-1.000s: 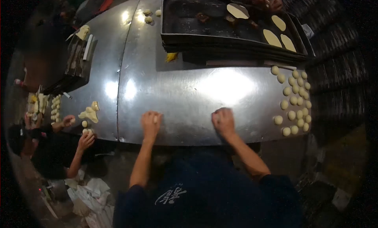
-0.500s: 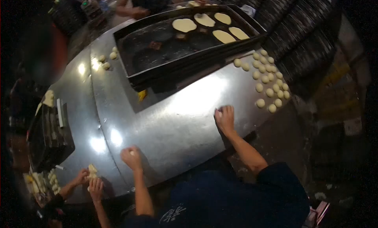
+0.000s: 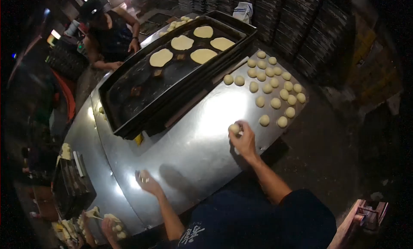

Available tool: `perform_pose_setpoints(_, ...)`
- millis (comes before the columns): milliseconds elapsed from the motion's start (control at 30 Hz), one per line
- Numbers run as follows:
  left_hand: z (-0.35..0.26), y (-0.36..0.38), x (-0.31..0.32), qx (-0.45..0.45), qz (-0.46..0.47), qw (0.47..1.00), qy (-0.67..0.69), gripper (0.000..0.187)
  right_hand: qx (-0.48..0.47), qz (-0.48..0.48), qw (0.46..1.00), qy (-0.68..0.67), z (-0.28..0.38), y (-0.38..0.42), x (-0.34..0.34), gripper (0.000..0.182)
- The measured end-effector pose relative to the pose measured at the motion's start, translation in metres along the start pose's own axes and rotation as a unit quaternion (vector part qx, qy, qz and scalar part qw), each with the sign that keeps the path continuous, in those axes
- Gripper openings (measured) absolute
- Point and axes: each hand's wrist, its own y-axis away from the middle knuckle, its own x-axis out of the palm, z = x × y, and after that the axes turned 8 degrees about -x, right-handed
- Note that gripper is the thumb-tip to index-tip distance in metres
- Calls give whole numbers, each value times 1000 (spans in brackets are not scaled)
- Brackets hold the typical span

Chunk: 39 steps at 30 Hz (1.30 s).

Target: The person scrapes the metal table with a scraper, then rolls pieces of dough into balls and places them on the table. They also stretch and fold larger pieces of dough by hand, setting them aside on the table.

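My right hand (image 3: 246,143) is closed around a pale dough ball (image 3: 234,128), which shows between thumb and fingers just above the shiny metal table (image 3: 172,139). To the left, my left hand (image 3: 152,186) is raised over the tabletop, its shadow falling beside it. Its fingers curl around a small pale piece of dough (image 3: 144,179), blurred and partly hidden. Many round dough balls (image 3: 275,83) sit at the table's right end, beyond my right hand. Flat dough rounds (image 3: 182,43) lie in the large black baking tray (image 3: 148,107) across from me.
A co-worker (image 3: 109,36) stands behind the baking tray. At lower left, another person's hands (image 3: 107,226) handle stretched dough. Dark pans (image 3: 71,191) rest on the table's left side. Tall tray stacks (image 3: 275,27) and a white cloth (image 3: 243,11) are at the back.
The view has turned, shifting the baking tray left. The dough ball in my right hand now shows clearly between thumb and fingers. The other person's dough at lower left has been stretched out.
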Motion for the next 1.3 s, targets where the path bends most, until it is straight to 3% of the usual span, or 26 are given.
perform_pose_setpoints(33, -44, 8, 28, -6, 41, 998, 38, 47, -17, -13, 1000, -7, 6, -30, -15, 36)
perform_pose_setpoints(133, -155, 37, 111, 181, 146, 966, 111, 38, -205, -122, 967, 91, -15, -103, -32, 30)
perform_pose_setpoints(167, -193, 48, 136, 278, 151, 946, 72, 34, -194, -91, 971, 108, -36, -121, -29, 33)
perform_pose_setpoints(267, -280, 87, 196, 372, 230, 885, 160, 31, -164, 17, 958, 237, -89, -122, -24, 41)
perform_pose_setpoints(333, -312, 107, 229, 417, 249, 854, 188, 32, -176, 7, 965, 193, -60, -107, -39, 43)
perform_pose_setpoints(433, -312, 126, 280, 427, 299, 838, 164, 40, -122, 57, 985, 108, -43, -56, -39, 32)
perform_pose_setpoints(500, -260, 135, 320, 374, 401, 826, 128, 48, -173, 108, 972, 114, -48, -18, -34, 31)
perform_pose_setpoints(567, -207, 158, 304, 388, 387, 818, -171, 62, -209, 180, 947, 166, -61, 27, -32, 46)
perform_pose_setpoints(633, -138, 168, 268, 306, 428, 824, -210, 67, -256, 269, 898, 236, -68, 53, -37, 53)
perform_pose_setpoints(667, -110, 167, 240, 317, 457, 783, -281, 68, -256, 287, 896, 221, -69, 59, -41, 52)
perform_pose_setpoints(800, -56, 136, 102, 272, 393, 847, -232, 66, -267, 348, 867, 238, -66, 61, -40, 53)
perform_pose_setpoints(867, -14, 102, 33, 219, 324, 877, -280, 64, -264, 357, 824, 352, -63, 59, -20, 56)
perform_pose_setpoints(933, 27, 68, -41, 138, 225, 918, -297, 65, -285, 373, 799, 377, -53, 61, -3, 58)
perform_pose_setpoints(1000, 68, 32, -108, 33, 118, 910, -397, 63, -310, 384, 767, 410, -33, 61, 35, 60)
perform_pose_setpoints(1067, 116, -4, -176, -72, 17, 909, -410, 58, -332, 407, 739, 422, -17, 69, 86, 62)
perform_pose_setpoints(1100, 143, -19, -208, -78, -61, 911, -401, 54, -397, 398, 730, 388, -14, 79, 119, 62)
perform_pose_setpoints(1133, 168, -30, -238, -80, -137, 906, -393, 50, -417, 399, 719, 386, 0, 89, 147, 62)
perform_pose_setpoints(1200, 197, -52, -295, -86, -229, 893, -378, 42, -460, 437, 728, 260, 57, 121, 211, 59)
perform_pose_setpoints(1267, 209, -74, -337, -100, -249, 892, -363, 40, -476, 510, 716, 32, 139, 156, 270, 53)
perform_pose_setpoints(1300, 215, -87, -355, -100, -258, 894, -352, 39, -504, 531, 681, -30, 172, 177, 304, 51)
